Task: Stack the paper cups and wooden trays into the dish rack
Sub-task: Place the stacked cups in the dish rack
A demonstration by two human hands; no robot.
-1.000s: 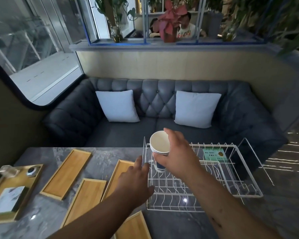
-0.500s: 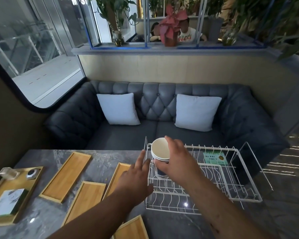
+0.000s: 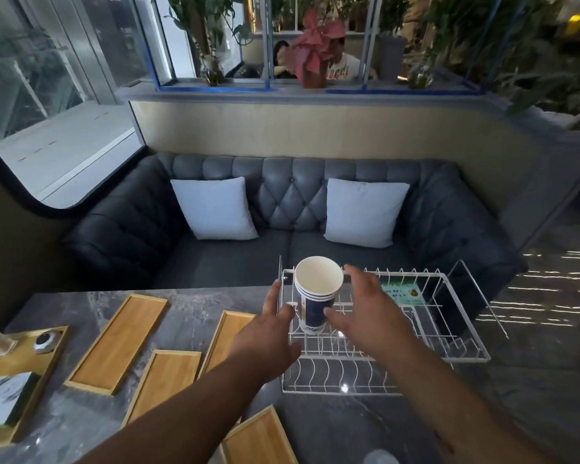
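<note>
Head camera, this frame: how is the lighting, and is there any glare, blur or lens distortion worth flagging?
Head view: dim overall, with the window at left far brighter than the table. A small glare spot shows on the tabletop through the dish rack wires. Light streaks cross the right edge. Wide-angle bending curves the ledge. The cups look sharp.

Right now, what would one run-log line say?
paper cup stack: upright in dish rack | right hand: open beside cups | left hand: at rack's left wall | wooden trays: on table, not racked
</note>
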